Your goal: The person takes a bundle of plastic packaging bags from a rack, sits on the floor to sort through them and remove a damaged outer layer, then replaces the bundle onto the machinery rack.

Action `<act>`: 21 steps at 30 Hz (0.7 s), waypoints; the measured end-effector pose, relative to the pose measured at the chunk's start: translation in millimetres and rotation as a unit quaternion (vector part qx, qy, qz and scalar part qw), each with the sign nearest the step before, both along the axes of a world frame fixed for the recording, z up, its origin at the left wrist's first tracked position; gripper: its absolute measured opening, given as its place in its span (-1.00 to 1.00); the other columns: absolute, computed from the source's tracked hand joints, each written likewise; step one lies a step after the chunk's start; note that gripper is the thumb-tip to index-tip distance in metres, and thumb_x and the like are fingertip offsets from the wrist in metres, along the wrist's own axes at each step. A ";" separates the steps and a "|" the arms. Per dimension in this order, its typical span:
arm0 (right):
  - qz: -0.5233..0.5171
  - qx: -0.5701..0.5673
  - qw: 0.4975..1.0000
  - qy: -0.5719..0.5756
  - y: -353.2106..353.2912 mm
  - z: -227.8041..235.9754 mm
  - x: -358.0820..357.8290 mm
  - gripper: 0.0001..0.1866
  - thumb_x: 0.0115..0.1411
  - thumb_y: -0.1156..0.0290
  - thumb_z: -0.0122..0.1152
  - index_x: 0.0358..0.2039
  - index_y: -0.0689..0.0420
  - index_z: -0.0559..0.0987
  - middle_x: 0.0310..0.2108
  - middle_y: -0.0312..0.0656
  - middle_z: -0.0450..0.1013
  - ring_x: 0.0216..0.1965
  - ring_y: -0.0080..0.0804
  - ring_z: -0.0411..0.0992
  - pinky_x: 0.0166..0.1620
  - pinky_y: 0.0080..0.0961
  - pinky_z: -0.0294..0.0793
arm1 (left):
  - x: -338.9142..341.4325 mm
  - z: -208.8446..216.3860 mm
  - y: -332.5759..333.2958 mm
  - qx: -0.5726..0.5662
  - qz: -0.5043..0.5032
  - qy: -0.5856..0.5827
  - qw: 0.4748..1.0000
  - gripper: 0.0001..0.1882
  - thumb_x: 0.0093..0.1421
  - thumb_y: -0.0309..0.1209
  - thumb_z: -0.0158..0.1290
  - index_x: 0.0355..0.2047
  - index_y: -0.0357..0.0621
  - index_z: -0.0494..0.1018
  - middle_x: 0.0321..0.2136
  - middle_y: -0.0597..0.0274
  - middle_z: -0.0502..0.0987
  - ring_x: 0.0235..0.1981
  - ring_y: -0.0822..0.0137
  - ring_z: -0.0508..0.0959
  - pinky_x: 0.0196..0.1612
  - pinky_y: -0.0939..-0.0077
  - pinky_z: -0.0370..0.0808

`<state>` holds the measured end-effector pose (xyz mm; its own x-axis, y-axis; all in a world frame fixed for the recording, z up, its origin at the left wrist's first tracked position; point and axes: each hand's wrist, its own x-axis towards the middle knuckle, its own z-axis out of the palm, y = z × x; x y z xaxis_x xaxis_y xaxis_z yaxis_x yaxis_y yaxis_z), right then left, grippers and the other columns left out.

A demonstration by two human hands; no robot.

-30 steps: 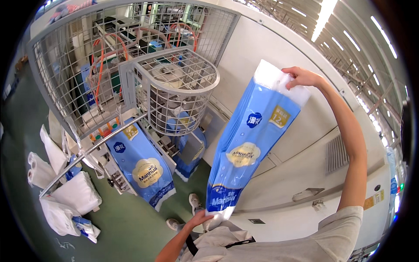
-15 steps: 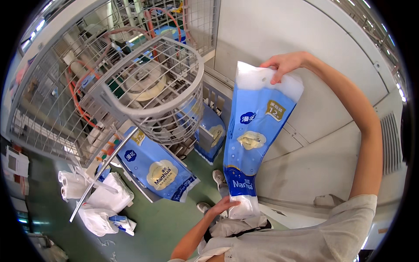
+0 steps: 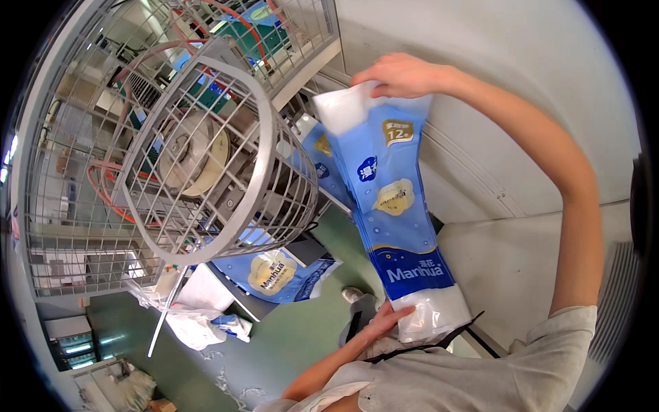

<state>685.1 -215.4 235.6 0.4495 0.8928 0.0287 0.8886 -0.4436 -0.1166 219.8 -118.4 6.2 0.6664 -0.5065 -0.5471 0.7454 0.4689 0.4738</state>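
Observation:
A stack of flat blue plastic packaging bags [image 3: 395, 185] with clear ends and pale yellow cloud shapes hangs between my two hands. My right hand [image 3: 401, 74] is closed on the clear upper edge, fingers folded over it. Down by my waist, my left hand [image 3: 386, 321] grips the clear lower end at its left edge, with the thumb on top. Some of its fingers are hidden behind the bags. Beyond the stack's left edge, more blue bags [image 3: 321, 161] show on the machine. Another blue bag stack [image 3: 271, 276] lies on a support under the round guard.
A round grey wire guard [image 3: 264, 172] juts out at the left in front of a mesh fence [image 3: 58, 226]. From below it, a metal rod [image 3: 167, 312] points toward me. White plastic bags [image 3: 199, 323] sit on the green floor [image 3: 295, 350]. A pale panel wall [image 3: 535, 144] stands at the right.
The view has turned and moved closer to the wire guard. Both hands keep hold of the bag stack, whose upper end has swung left and lower end right.

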 end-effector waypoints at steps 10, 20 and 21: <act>0.028 -0.027 0.997 0.062 117.5 -128.4 44.9 -0.48 0.01 0.40 0.23 0.05 -0.15 0.45 -0.21 -0.13 0.54 -0.13 -0.04 0.48 -0.12 -0.15 0.47 | 23.8 7.9 -29.0 0.004 -0.022 0.041 0.999 -0.55 0.22 -0.39 0.11 0.10 -0.25 0.33 -0.01 0.21 0.47 -0.01 0.36 0.46 0.06 0.45 0.40; 0.080 0.094 0.991 0.043 186.5 -203.6 94.5 -0.52 0.01 0.45 0.18 0.01 -0.10 0.49 -0.04 -0.09 0.46 0.05 -0.08 0.38 0.04 -0.20 0.42 | 61.3 14.2 -55.4 0.004 0.046 0.093 0.995 -0.56 0.22 -0.54 0.07 0.11 -0.24 0.29 0.02 0.23 0.45 0.01 0.37 0.46 0.06 0.42 0.42; 0.079 0.135 0.988 0.017 176.4 -217.6 104.6 -0.51 0.01 0.45 0.18 0.02 -0.11 0.48 0.01 -0.09 0.43 0.09 -0.08 0.36 0.07 -0.22 0.41 | 62.5 14.8 -54.3 -0.001 0.032 0.098 0.995 -0.56 0.22 -0.55 0.07 0.11 -0.24 0.29 0.02 0.23 0.45 0.01 0.37 0.46 0.06 0.42 0.42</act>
